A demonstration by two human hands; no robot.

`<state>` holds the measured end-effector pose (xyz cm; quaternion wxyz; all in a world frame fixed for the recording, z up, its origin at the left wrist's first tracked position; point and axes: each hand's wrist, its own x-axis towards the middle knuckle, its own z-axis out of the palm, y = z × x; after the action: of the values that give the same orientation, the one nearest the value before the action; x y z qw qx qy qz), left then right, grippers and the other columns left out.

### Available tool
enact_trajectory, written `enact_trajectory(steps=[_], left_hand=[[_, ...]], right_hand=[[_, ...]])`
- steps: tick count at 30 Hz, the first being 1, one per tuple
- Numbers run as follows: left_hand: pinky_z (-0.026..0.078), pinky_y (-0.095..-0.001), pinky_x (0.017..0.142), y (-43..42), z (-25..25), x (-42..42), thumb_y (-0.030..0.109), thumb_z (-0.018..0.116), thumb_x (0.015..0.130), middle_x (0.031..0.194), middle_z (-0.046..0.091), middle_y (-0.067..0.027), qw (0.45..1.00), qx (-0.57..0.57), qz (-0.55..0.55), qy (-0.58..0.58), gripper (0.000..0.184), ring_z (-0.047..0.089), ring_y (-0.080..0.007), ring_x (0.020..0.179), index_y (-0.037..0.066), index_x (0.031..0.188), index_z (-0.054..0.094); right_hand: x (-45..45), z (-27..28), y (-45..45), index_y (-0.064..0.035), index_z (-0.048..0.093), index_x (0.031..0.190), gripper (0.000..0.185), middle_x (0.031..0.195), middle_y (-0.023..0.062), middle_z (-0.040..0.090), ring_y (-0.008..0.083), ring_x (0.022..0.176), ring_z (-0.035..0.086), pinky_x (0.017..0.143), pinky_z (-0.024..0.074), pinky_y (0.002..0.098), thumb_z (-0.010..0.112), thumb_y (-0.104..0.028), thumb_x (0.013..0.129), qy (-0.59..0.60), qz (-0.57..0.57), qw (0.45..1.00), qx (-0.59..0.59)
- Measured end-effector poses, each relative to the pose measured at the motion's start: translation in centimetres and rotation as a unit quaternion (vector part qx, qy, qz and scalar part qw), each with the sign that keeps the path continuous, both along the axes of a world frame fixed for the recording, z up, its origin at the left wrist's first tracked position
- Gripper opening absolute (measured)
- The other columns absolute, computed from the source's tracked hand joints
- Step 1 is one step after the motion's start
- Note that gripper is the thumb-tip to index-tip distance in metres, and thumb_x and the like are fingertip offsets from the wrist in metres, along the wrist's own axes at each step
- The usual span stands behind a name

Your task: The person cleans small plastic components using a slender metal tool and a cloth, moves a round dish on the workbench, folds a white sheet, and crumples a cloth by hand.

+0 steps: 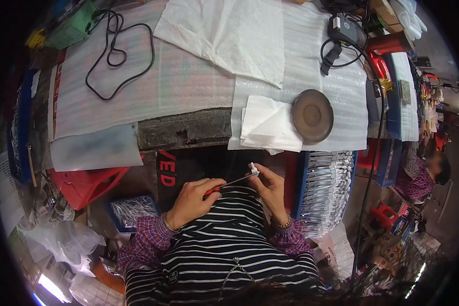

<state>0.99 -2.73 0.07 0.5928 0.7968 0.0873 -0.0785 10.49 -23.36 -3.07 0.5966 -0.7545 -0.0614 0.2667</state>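
Note:
My left hand is closed round the red handle of a screwdriver, whose dark shaft points up and to the right. The shaft's tip meets a small white plastic part, pinched between the thumb and fingers of my right hand. Both hands are over my lap, just below the table's front edge. The part is too small for its details to show.
A blue bin full of white and grey parts stands at right, a smaller blue tray of metal pieces at left. On the table lie a black cable, white sheets and a round brown dish. Another person sits far right.

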Motion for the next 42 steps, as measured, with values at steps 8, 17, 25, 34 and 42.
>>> enact_trajectory(steps=[8,17,25,34,42], left_hand=[[0.05,-0.0336,0.063,-0.01,0.07,-0.05,0.009,0.061,0.079,0.086,0.064,-0.0127,1.0,0.002,0.002,-0.001,0.028,0.064,-0.0284,0.071,0.006,0.107,0.062],[0.05,-0.0329,0.063,-0.04,-0.03,-0.11,0.009,0.061,0.078,0.088,0.065,-0.0127,1.0,0.002,0.002,-0.007,0.029,0.064,-0.0283,0.071,0.006,0.107,0.062],[0.051,-0.0329,0.065,-0.07,0.15,-0.1,0.01,0.062,0.079,0.091,0.065,-0.0138,1.0,-0.009,0.004,0.005,0.028,0.065,-0.029,0.073,0.005,0.107,0.062],[0.052,-0.0323,0.068,-0.21,0.24,-0.12,0.01,0.063,0.079,0.095,0.066,-0.0145,1.0,-0.017,0.0,0.008,0.028,0.066,-0.0295,0.077,0.004,0.107,0.062],[0.053,-0.0323,0.068,-0.26,0.57,-0.05,0.009,0.063,0.078,0.094,0.066,-0.0155,1.0,-0.026,0.002,0.009,0.028,0.066,-0.0298,0.078,0.004,0.106,0.062]], right_hand=[[0.07,0.27,0.19,0.0014,0.062,0.11,0.029,0.085,0.0077,0.067,0.0091,0.071,0.062,0.064,0.049,0.0218,0.064,-0.002,0.082,0.008,-0.004,1.0,0.009],[0.4,0.8,-0.24,0.0015,0.06,0.115,0.029,0.095,0.0045,0.065,0.0085,0.082,0.059,0.071,0.0496,0.0207,0.061,-0.001,0.086,0.039,0.021,0.999,-0.015],[0.29,0.67,-0.14,0.0007,0.06,0.116,0.029,0.094,0.0054,0.066,0.0079,0.082,0.059,0.069,0.0502,0.021,0.061,-0.002,0.086,0.021,0.011,1.0,-0.017],[0.38,0.63,-0.11,0.001,0.06,0.115,0.029,0.095,0.0067,0.066,0.0091,0.084,0.06,0.072,0.0507,0.0218,0.061,-0.002,0.086,0.005,0.012,1.0,-0.027],[0.44,0.64,0.1,0.0016,0.062,0.109,0.026,0.087,0.008,0.069,0.0087,0.073,0.062,0.066,0.0499,0.0221,0.063,-0.002,0.083,-0.021,-0.016,1.0,-0.016]])
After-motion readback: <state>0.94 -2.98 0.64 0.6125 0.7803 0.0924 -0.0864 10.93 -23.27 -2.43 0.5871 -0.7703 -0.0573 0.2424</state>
